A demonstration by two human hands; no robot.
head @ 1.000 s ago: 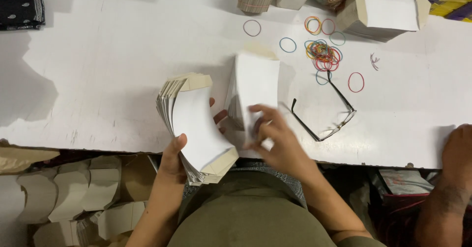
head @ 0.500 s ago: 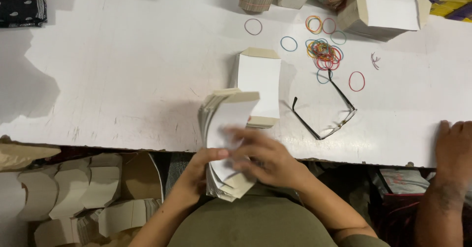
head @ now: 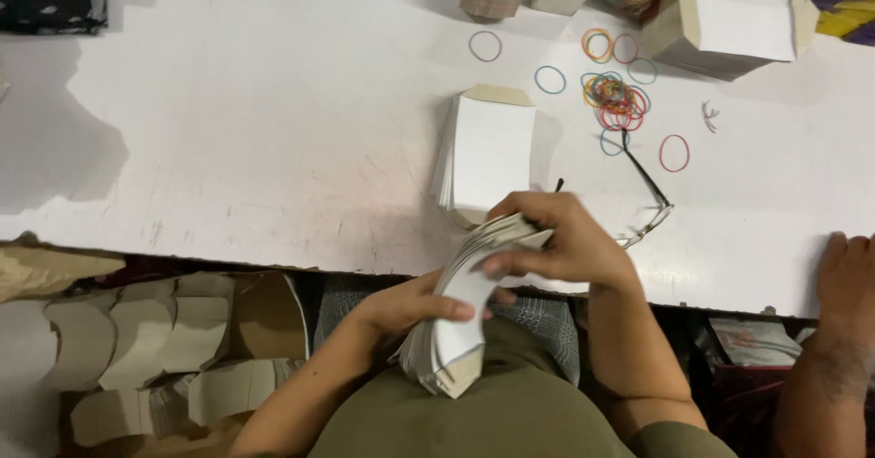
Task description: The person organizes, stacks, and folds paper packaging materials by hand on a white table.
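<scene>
Both my hands hold one thick stack of white card blanks (head: 460, 317) at the table's near edge, over my lap. My left hand (head: 415, 305) grips the stack's lower part from the left side. My right hand (head: 556, 239) clamps its upper end from above, bending the cards. A second neat stack of white blanks (head: 488, 153) lies flat on the white table (head: 255, 139) just beyond my right hand. A pair of black-framed glasses (head: 649, 194) lies to the right of that stack, partly hidden by my right hand.
Several coloured rubber bands (head: 615, 98) lie scattered at the back right. More card stacks (head: 729, 20) stand at the far edge. A box of curved card blanks (head: 137, 349) sits below the table on the left. Another person's hand (head: 848, 276) rests on the right edge.
The held stack has moved from above the table down and toward my lap. My right hand has shifted from its lower part to its upper end, and the glasses are now partly covered.
</scene>
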